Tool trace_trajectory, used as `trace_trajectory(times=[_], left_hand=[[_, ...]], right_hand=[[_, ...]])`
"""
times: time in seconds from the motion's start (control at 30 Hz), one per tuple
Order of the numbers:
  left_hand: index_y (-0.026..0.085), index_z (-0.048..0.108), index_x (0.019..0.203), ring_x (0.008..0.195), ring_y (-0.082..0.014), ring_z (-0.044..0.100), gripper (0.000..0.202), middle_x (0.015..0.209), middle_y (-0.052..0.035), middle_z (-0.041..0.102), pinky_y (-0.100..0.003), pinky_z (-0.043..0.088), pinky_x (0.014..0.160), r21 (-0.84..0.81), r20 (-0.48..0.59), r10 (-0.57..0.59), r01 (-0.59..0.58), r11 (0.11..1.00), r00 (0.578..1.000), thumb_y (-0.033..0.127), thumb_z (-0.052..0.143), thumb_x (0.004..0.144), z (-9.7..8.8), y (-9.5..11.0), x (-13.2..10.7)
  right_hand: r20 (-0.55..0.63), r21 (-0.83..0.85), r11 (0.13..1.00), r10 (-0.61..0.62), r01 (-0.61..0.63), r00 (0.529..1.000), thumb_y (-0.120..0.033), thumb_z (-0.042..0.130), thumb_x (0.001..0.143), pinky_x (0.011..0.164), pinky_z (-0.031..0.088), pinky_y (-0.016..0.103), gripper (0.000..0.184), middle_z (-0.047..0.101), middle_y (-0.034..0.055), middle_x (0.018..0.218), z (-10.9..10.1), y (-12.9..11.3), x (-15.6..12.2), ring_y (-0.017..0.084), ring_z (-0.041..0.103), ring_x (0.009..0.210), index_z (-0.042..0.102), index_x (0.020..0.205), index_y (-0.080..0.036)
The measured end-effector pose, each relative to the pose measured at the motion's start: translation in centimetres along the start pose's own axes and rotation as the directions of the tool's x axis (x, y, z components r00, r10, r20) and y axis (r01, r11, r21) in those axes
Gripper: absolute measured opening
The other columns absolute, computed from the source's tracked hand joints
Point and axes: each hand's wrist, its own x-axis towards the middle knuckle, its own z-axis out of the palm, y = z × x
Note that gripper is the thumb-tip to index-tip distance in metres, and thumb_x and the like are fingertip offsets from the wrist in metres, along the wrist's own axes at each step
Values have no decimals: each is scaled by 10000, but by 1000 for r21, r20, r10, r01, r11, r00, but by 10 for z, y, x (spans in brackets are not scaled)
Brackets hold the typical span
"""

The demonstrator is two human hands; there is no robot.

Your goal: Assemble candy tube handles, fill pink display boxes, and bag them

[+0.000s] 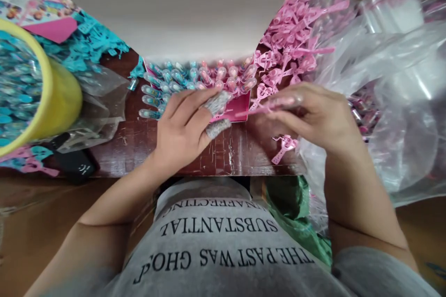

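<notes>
My left hand [184, 125], its thumb and index finger wrapped in grey tape, pinches a thin pink plastic piece [223, 115] over the front of a pink box [239, 106]. To the right, my right hand [313, 109] grips a pink toy wand [284, 102] with a clear rounded end; its thin pink stem points left toward my left fingers. Rows of clear-topped toys stand in the box, blue ones [177, 76] on the left and pink ones [221, 73] on the right. My left hand partly covers the front rows.
A yellow bucket [66, 97] of blue clear-topped pieces stands left, near blue plastic parts [94, 39] and a black object [76, 164]. Pink parts [289, 28] are heaped right beside clear plastic bags [400, 102]. One pink part [285, 147] lies near the table's [167, 160] front edge. A white panel [181, 9] rises behind the box.
</notes>
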Motion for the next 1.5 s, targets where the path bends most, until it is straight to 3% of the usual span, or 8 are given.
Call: trace_trajectory(times=[0.2, 0.6, 0.8, 0.97, 1.13, 1.27, 1.4, 1.5], left_hand=[[251, 714, 1100, 1513, -308, 533, 239, 1564, 2, 634, -658, 298, 1293, 143, 299, 63, -110, 984, 952, 139, 511, 1043, 6, -22, 28], [316, 748, 1115, 1391, -343, 621, 124, 1379, -24, 752, -617, 379, 1197, 184, 87, 76, -91, 979, 993, 328, 673, 1017, 10, -14, 6], [219, 742, 998, 918, -253, 711, 83, 1074, -56, 816, -429, 516, 827, 77, 166, 344, -360, 930, 924, 268, 676, 1000, 76, 27, -22], [158, 738, 1125, 1010, -305, 697, 190, 1097, -144, 757, -431, 551, 864, 75, 412, 213, -265, 961, 886, 261, 659, 987, 156, 66, 0], [77, 667, 1290, 1134, -347, 649, 394, 1259, -204, 660, -435, 591, 883, 116, 600, 68, -171, 978, 797, 242, 701, 934, 193, 90, 28], [37, 588, 1473, 1213, -361, 647, 543, 1320, -230, 675, -456, 580, 993, 169, 583, 25, -151, 974, 812, 160, 644, 947, 184, 82, 32], [51, 572, 1510, 1261, -317, 667, 532, 1423, -206, 689, -432, 534, 1113, 92, 509, -19, -33, 995, 861, 74, 546, 979, 152, 53, 26], [139, 596, 1497, 1149, -248, 724, 500, 1320, -126, 759, -364, 572, 1028, -111, 511, -70, 147, 983, 857, 102, 536, 1002, 121, 32, 16]], right_hand=[[131, -311, 942, 175, -127, 976, -486, 644, 1034, 725, 533, 387, 291, 737, 100, 1058, 27, 30, 20, 288, 697, 959, 729, 1117, -220], [87, -566, 819, 172, -93, 981, -395, 563, 1086, 535, 374, 306, 264, 724, 93, 1320, 46, 10, 35, 228, 712, 905, 730, 1149, -201], [84, -478, 860, 245, -177, 966, -372, 552, 1092, 594, 479, 276, 215, 660, 70, 1403, 59, 9, 27, 186, 690, 958, 712, 1160, -245], [-160, -467, 811, 313, -351, 936, -460, 521, 1098, 765, 585, 348, 368, 578, 115, 1474, 12, 22, -12, 279, 620, 1256, 582, 1420, -292], [-618, -377, 599, 406, -706, 674, -436, 429, 1114, 898, 557, 455, 342, 613, 169, 1340, -54, 89, -110, 303, 606, 1186, 646, 1318, -267], [-607, -381, 294, 636, -877, 476, -340, 553, 1035, 1024, 460, 584, 304, 605, 243, 1366, -61, 144, -174, 373, 550, 1232, 712, 1225, -164], [-617, -345, 415, 576, -842, 537, -427, 618, 1007, 1070, 386, 629, 297, 636, 256, 1328, -49, 152, -195, 391, 527, 1237, 747, 1115, -181], [-604, -239, 638, 492, -732, 626, -473, 614, 1032, 974, 476, 537, 319, 694, 183, 1271, -39, 116, -184, 329, 618, 1101, 715, 1260, -274]])
